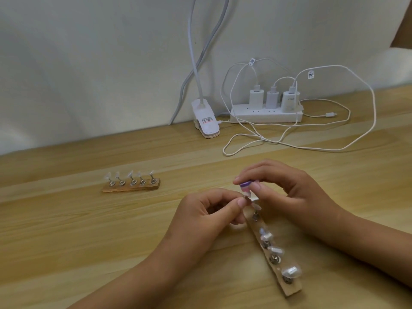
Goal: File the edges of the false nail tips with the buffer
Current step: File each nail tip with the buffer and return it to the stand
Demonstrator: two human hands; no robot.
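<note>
A small purple-and-pink buffer (247, 185) sits pinched in the grip of the right hand (287, 190), near the middle of the bench (66, 230). The left hand (207, 217) pinches a clear nail tip (246, 195) at the far end of a wooden strip (289, 288).

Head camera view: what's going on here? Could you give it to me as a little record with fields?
Activity: filing a false nail tip
Right hand: pinches the purple buffer over the tip
Left hand: pinches the nail tip at its mount
Near stand: wooden strip, more tips on it
Far stand: five tips, no hand on it
Background: power strip, clip lamp
</note>
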